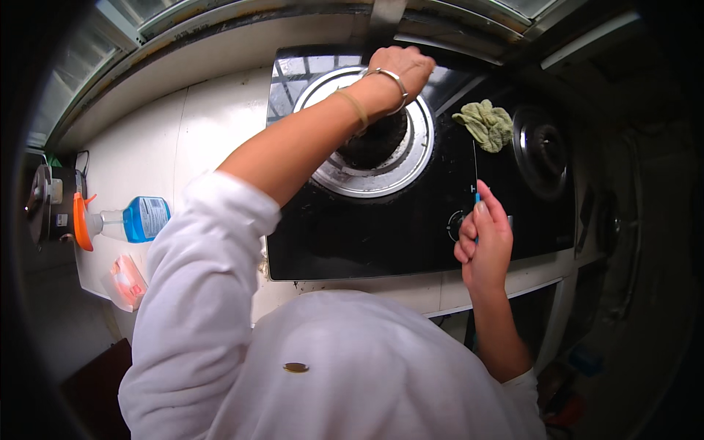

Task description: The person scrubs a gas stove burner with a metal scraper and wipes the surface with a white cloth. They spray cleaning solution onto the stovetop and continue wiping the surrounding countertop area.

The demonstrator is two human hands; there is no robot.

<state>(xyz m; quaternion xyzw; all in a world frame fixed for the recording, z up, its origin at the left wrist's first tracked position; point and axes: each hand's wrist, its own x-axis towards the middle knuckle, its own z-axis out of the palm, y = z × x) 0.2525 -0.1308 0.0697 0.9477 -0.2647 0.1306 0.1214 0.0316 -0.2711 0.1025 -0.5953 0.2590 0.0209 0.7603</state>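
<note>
My left hand (406, 69), with a metal bracelet at the wrist, reaches over the far right side of the left burner's metal ring (421, 148). Its fingers curl down away from the camera, so whatever lies beneath them is hidden. Closer to me, my right hand (487, 236) grips the blue handle of a thin-bladed tool (477, 198), seen edge-on and pointing away from me. Just past the blade's tip a crumpled greenish cloth (487, 125) rests on the black glass cooktop (341, 236), between the two burners.
The right burner (543, 146) lies beyond the cloth. On the left of the pale counter (214, 110), a spray bottle of blue liquid (146, 219) with an orange trigger lies near a dark cooker (52, 203) and a pink packet (127, 283). A window frame (181, 33) borders the back.
</note>
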